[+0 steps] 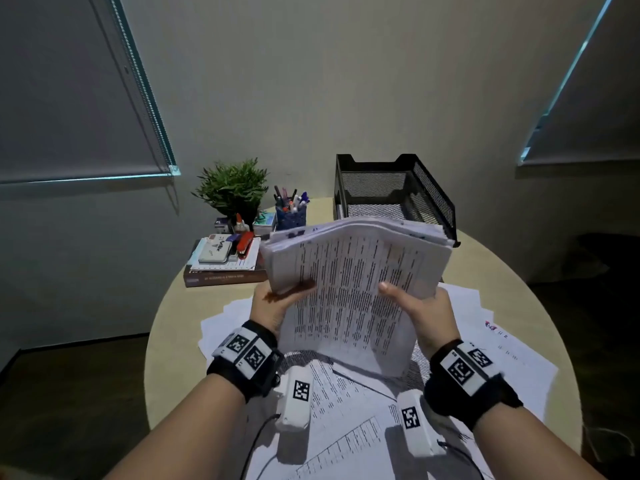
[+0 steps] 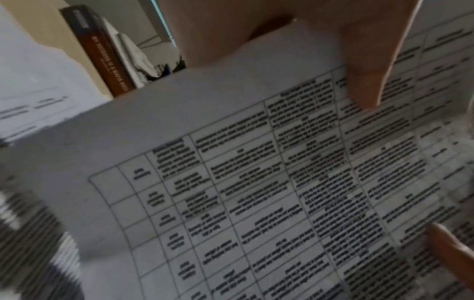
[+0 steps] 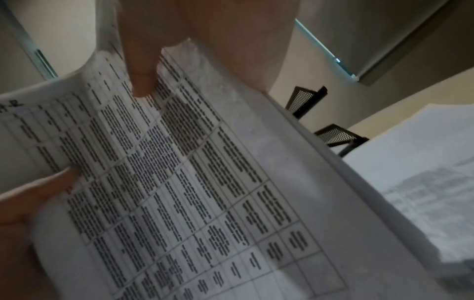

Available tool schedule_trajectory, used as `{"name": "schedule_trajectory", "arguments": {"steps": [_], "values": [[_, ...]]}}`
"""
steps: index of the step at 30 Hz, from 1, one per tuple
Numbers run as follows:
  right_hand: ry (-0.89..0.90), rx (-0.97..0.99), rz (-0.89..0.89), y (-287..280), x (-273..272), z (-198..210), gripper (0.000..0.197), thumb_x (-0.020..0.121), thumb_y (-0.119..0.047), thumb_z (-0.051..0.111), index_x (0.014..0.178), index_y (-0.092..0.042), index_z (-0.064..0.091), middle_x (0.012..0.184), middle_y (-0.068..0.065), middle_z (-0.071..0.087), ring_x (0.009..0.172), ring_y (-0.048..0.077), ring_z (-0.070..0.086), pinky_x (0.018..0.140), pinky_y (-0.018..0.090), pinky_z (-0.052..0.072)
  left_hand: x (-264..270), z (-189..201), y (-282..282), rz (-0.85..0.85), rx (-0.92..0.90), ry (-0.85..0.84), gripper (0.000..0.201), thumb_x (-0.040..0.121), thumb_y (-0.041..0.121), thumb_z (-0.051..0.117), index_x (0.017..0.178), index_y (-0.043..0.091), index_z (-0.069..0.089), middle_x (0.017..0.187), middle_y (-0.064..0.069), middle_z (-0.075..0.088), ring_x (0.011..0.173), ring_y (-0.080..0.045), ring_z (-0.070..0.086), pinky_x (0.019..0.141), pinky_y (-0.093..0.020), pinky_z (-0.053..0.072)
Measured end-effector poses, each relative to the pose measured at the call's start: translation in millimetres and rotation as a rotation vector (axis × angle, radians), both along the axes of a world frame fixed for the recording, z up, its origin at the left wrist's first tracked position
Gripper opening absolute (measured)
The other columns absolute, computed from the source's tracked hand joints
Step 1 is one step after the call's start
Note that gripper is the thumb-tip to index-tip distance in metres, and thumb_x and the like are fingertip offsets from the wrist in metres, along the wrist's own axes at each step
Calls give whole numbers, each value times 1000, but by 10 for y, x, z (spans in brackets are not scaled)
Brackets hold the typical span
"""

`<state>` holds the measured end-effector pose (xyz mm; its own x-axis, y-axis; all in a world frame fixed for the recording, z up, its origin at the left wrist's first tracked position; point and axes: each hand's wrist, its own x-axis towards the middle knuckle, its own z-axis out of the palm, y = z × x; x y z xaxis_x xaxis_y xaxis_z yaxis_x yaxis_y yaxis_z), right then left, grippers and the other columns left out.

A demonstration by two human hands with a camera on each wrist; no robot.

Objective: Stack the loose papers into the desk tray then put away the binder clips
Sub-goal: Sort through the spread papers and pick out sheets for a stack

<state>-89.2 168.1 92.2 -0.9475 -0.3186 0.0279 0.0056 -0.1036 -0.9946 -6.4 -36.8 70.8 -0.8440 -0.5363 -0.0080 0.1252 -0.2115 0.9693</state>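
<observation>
at frame centre a thick, floppy paper stack [image 1: 349,268] is gripped by the left hand [image 1: 277,303] and right hand [image 1: 422,310], thumbs on top; best held at both side edges, since sheets could slide, before the mesh desk tray [image 1: 436,199].

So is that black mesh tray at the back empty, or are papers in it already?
Looks empty: the tray shows bare mesh inside, while both hands hold the paper stack in front.

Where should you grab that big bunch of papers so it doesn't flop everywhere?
Probably at its two long side edges, one hand from each side, thumbs on top. The left hand and right hand grip the stack of papers that way near its lower end. The far end fans and curls toward the desk tray, so a grip nearer the middle might steady it better.
</observation>
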Motion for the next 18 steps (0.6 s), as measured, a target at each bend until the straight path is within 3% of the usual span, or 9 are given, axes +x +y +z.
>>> {"name": "schedule_trajectory", "arguments": {"steps": [2,5,9,14,16,18], "values": [[57,-9,-15,43,-14,48,18,72,-9,77,85,-20,70,77,-7,75,75,6,70,65,18,55,-9,33,-40,-19,16,45,64,18,47,92,74,20,78,79,1,75,78,-18,69,81,-40,56],[76,-5,-30,107,4,37,16,71,-8,77,79,-20,70,71,-7,74,68,6,69,61,20,54,8,17,-29,-58,31,42,66,17,46,92,74,16,77,76,-1,75,73,-16,68,77,-37,52],[47,-32,-23,126,57,37,13,70,-9,76,78,-17,70,71,-5,74,68,7,69,67,30,53,7,11,80,-76,41,64,70,22,48,91,84,19,75,81,-3,75,79,-21,68,81,-41,52],[85,-91,-38,147,11,178,18,64,-16,80,79,-22,72,77,-4,75,76,13,69,73,34,56,-1,150,87,-69,54,146,60,20,53,89,70,22,78,69,3,74,64,-11,69,63,-25,55],[83,-47,-23,177,15,164,20,62,-18,83,78,-22,73,79,-2,75,77,14,70,75,36,56,21,142,118,-78,12,104,69,24,52,89,83,21,76,76,5,75,73,-12,69,69,-29,55],[50,20,-9,207,38,92,18,64,-15,82,79,-21,73,81,-1,76,81,16,70,80,38,55,51,79,156,-105,-44,26,76,30,41,89,100,19,67,84,5,75,81,-11,69,72,-27,55]]}}
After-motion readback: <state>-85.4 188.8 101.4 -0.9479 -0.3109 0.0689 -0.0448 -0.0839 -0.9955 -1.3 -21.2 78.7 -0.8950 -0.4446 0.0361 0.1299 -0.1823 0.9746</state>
